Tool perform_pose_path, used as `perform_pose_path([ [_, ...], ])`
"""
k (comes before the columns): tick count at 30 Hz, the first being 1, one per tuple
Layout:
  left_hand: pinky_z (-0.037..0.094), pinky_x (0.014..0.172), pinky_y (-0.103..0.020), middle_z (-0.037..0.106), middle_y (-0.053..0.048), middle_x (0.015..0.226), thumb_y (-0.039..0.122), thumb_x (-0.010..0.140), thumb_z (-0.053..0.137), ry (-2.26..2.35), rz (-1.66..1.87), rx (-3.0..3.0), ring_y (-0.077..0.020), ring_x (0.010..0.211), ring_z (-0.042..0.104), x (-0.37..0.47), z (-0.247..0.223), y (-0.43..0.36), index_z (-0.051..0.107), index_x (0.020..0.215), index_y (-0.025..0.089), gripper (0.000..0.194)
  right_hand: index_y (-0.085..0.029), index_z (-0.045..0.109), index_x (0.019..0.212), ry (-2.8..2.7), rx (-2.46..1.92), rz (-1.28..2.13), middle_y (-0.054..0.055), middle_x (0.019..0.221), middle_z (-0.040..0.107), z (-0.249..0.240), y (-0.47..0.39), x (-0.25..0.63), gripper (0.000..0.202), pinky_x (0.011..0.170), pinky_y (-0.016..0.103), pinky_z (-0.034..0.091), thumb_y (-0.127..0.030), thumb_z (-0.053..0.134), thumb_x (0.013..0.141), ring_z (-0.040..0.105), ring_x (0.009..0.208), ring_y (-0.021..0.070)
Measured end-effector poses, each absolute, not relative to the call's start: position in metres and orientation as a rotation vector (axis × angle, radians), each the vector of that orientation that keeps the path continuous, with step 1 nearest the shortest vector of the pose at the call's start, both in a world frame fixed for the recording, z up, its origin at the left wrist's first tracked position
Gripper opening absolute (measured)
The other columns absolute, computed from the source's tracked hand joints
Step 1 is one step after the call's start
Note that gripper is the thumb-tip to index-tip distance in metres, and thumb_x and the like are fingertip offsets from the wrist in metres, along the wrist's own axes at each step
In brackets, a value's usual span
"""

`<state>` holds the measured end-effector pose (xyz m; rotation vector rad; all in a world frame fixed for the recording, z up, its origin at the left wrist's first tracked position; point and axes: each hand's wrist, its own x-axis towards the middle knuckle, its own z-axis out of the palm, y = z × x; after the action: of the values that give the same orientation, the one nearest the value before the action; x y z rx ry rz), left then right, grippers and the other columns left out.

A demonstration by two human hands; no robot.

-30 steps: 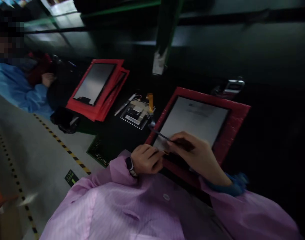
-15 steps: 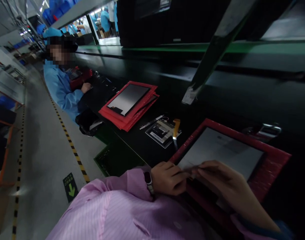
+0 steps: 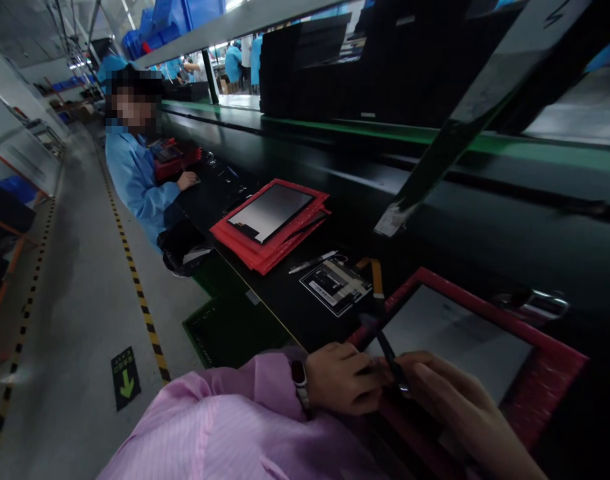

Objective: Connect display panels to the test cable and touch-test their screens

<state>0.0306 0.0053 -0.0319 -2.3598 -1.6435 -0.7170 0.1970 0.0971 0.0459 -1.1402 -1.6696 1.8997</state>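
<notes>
Both of my hands meet over the near left edge of a tablet-sized screen panel [image 3: 459, 333], which lies on a red padded sheet [image 3: 549, 373]. My right hand [image 3: 449, 393] comes in from the right with its fingers pinched on a narrow dark strip [image 3: 389, 353]. The strip is blurred, sticks up toward the far left and has a shiny near end. My left hand [image 3: 342, 377], wearing a watch [image 3: 299, 375], is curled beside the strip, its fingertips close to those of my right hand. What the left fingers grip is hidden.
Left of the panel lie a flat labelled electronic part [image 3: 335, 285], an orange flex cable [image 3: 377, 277] and a pen-like tool [image 3: 313, 262]. Beyond is a stack of red sheets [image 3: 265, 257] topped by another screen [image 3: 272, 210]. A metal brace [image 3: 419, 183] slants down. A co-worker [image 3: 137, 177] sits farther left.
The dark strip now stands out between my hands, where only a faint thin thing showed before. My fingertips have shifted slightly. The whole view has moved a little.
</notes>
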Motion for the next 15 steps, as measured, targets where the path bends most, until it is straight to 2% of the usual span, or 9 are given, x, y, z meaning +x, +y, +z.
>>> perform_pose_path([
  [6,0.043,0.065,-0.029,0.066,-0.003,0.091,0.040,0.092,0.055,-1.630,-0.711,-2.389,-0.0141,0.078,0.060,0.031,-0.024,0.003,0.072,0.102,0.024,0.025,-0.022,0.073,0.080,-1.853,-1.226,1.634,0.005,0.073,0.068,0.037,0.098,0.200,0.039,0.052,0.025,0.052,-0.057,0.078,0.064,0.060,0.060,0.0173],
  [15,0.042,0.067,-0.029,0.063,-0.002,0.089,0.039,0.093,0.055,-1.652,-0.687,-2.448,-0.0131,0.077,0.057,0.032,-0.020,0.001,0.070,0.111,0.025,0.028,-0.026,0.070,0.082,-1.858,-1.332,1.289,0.003,0.082,0.071,0.029,0.099,0.203,0.027,0.065,0.029,0.054,-0.051,0.071,0.072,0.066,0.073,0.0203],
])
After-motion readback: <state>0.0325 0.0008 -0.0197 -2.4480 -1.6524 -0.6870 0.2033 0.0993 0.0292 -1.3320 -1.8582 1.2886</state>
